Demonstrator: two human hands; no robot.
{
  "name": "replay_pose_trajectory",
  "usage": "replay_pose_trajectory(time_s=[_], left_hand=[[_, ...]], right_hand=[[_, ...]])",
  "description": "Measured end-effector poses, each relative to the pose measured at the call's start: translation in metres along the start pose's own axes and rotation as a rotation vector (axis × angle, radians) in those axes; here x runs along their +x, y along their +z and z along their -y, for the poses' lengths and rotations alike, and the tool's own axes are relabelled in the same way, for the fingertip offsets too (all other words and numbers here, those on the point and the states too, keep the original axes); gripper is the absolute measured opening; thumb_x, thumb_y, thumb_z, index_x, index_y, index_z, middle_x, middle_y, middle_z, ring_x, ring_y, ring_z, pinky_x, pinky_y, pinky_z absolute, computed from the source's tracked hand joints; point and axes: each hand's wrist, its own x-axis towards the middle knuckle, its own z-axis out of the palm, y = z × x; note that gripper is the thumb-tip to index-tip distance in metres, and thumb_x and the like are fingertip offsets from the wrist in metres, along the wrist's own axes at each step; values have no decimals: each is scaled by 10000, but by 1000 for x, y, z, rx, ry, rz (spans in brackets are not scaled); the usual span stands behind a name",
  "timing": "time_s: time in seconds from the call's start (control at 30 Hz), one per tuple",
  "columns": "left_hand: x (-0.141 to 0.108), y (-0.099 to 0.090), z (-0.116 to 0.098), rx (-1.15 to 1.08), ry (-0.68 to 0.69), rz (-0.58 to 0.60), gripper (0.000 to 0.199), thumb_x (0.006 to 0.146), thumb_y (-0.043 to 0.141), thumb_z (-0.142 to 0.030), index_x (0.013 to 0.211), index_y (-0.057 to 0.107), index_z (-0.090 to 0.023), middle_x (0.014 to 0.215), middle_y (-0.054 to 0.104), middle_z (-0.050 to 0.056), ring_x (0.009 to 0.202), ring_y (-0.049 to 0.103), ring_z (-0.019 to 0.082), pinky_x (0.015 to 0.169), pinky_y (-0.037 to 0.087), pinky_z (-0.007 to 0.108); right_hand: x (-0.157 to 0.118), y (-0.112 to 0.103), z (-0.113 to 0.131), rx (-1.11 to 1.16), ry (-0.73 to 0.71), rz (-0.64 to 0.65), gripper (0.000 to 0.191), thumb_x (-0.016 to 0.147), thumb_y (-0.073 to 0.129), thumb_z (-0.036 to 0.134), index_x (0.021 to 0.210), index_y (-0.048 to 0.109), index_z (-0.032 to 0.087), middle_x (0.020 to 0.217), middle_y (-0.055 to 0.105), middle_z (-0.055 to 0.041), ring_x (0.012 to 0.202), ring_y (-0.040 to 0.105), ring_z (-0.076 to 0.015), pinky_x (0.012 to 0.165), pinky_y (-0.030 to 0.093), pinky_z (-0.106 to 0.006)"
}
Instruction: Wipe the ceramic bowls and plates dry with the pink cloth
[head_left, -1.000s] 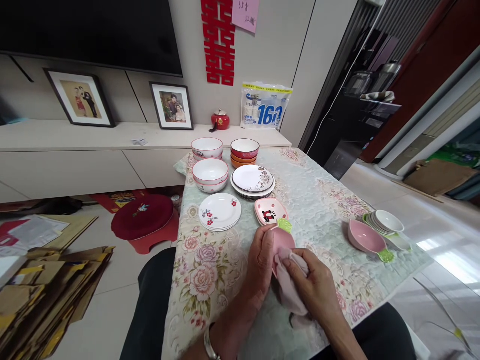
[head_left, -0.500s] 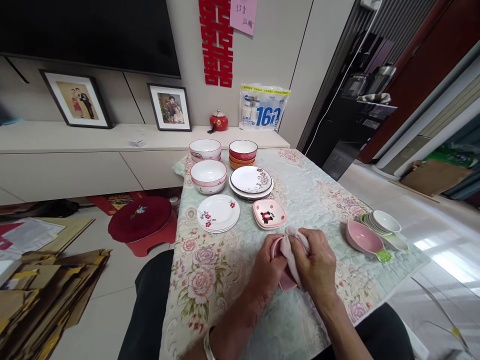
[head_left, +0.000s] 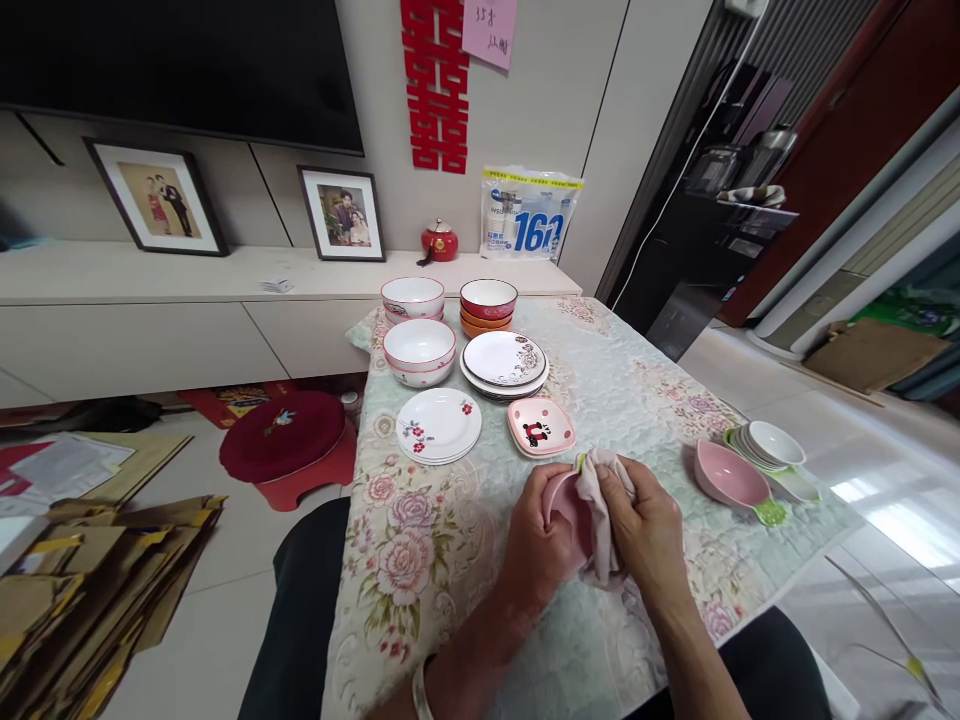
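Above the pale, floral quilted tablecloth [head_left: 607,375], we clamp a small pink ceramic-looking bowl [head_left: 568,497] in our left hand [head_left: 538,540], apparently to steady it, while our right hand [head_left: 646,525] grips a soft pale-pink fabric rag [head_left: 596,505] against its side.

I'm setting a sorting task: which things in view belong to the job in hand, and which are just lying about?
Belonging: held pink bowl; cloth; left hand; right hand; probably stacked plates, stacked bowls.
Lying about: stool; cardboard; red lidded pot; framed photos.
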Motion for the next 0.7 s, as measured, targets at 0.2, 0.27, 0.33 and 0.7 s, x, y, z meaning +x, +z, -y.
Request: replay_pose_trajectory(time_s=[0.2,0.27,0.33,0.7], left_hand=[[0,1,13,-6,0,32,436,653,454,-24,1031,603,-180,987,693,66,918,636,213,851,490,330],[0,1,17,-23,-1,100,456,656,445,-12,1048,602,-183,997,692,65,919,634,211,843,489,324],[0,-1,16,-4,1,134,455,652,451,-5,1040,612,-180,1005,695,67,940,632,216,862,481,322],[1,-4,13,146,-59,103,459,716,442,-16,1085,656,-186,1142,692,82,1100,599,237,999,396,352]], right_hand=[[-14,4,-1,6,-70,-43,356,909,563,445,1151,682,213,1069,659,-86,995,613,-247,863,477,-374],[-15,5,-1,6,-118,-58,347,905,568,429,1155,676,215,1105,643,-90,1037,597,-248,889,468,-376],[-11,2,-3,53,-91,-8,299,911,557,428,1082,687,220,1020,666,-67,954,613,-230,839,473,-355],[11,-9,-18,572,384,73,344,775,713,531,877,665,206,684,628,14,595,522,-145,544,391,-260]])
